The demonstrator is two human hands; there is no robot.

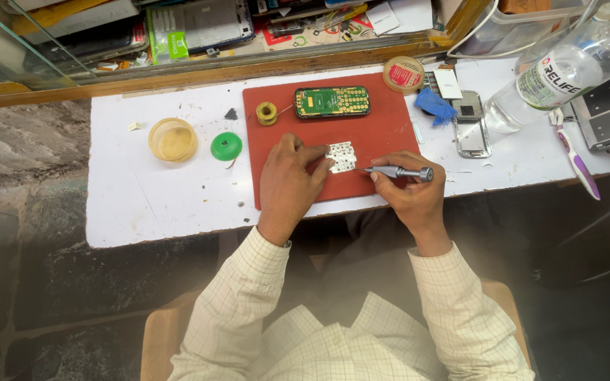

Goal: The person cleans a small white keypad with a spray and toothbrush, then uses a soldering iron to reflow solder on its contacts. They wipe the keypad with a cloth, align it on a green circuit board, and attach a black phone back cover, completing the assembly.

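A small white keypad sheet (342, 156) lies on the red mat (383, 127). My left hand (289, 176) presses its fingertips on the sheet's left edge and pins it down. My right hand (407, 190) grips a slim grey screwdriver (400, 171), with the tip pointing left at the sheet's lower right corner. Farther back on the mat lies an opened phone (332, 101) with its green circuit board facing up, and a small spool of solder wire (267, 113) sits beside it.
On the white bench (142, 190) stand a yellow round tub (172, 139) and a green lid (226, 146) at left. At right are a red-labelled tin (403, 74), blue cloth (434, 106), a phone frame (471, 125), a clear bottle (566, 70) and a purple toothbrush (575, 155).
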